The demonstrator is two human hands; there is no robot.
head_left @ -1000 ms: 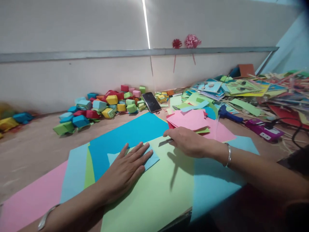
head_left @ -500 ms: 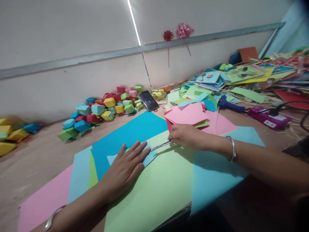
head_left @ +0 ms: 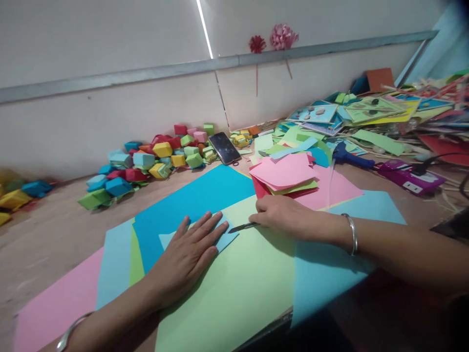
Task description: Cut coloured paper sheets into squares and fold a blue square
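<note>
Yellow and blue folded-paper blocks [head_left: 16,198] sit in a blurred cluster at the far left of the brown tabletop [head_left: 73,239]. Nearer the person, a large pink paper sheet [head_left: 54,298] lies flat, with a pale blue paper sheet [head_left: 113,254] next to it, then a narrow lime-green paper edge [head_left: 136,264] and a wide bright-blue paper sheet [head_left: 205,190]. Behind these spreads a heap of red, yellow, green and blue folded-paper blocks [head_left: 154,161].

The left hand [head_left: 196,249], a silver open bangle [head_left: 71,332] at its wrist, grips nothing: it lies palm down, fingers spread, on a small light-blue paper piece [head_left: 227,240]. That piece rests partly over the bright-blue sheet and partly over a large pale-green paper sheet [head_left: 234,293]. A black smartphone [head_left: 224,148] lies beyond, beside the heap.

Just right of the left fingertips, a thin dark pointed blade [head_left: 242,227] reaches to the small piece's edge; the right hand [head_left: 284,215] grasps its other end with curled fingers. Behind that hand is a loose stack of pink, red and green paper pieces [head_left: 284,172]. A silver bangle [head_left: 352,234] circles the right wrist, above another light-blue sheet [head_left: 330,269]. Farther right lie a dark-blue plastic glue gun [head_left: 353,157] and a purple power strip [head_left: 410,177].
</note>
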